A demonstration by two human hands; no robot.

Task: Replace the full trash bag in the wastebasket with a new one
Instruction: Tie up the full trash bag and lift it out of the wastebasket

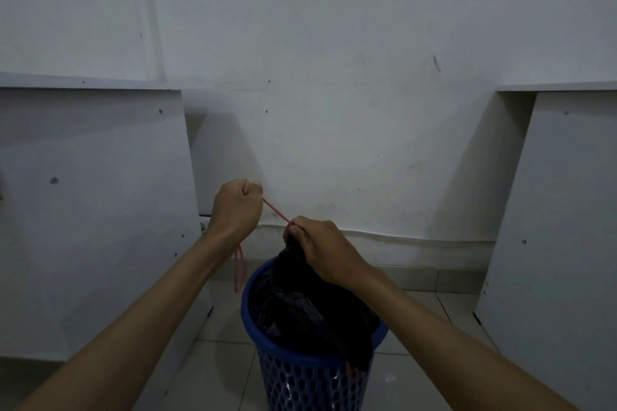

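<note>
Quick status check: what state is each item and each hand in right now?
Trash bag: black, still in the basket, neck gathered.
Drawstring: red, pulled taut between the hands, loose end hanging.
Wastebasket: blue, upright on the floor.
Left hand: fisted on the drawstring.
Right hand: pinching the bag's neck.

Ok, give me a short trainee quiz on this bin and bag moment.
1. True or false: the black trash bag is already out of the blue wastebasket.
2. Which hand pinches the gathered neck of the bag: A) left hand B) right hand?
3. Fill in: the red drawstring runs taut between the two ____.

Key:
1. False, it sits inside the wastebasket.
2. B, while the left hand pulls the drawstring up and away.
3. hands.
</note>
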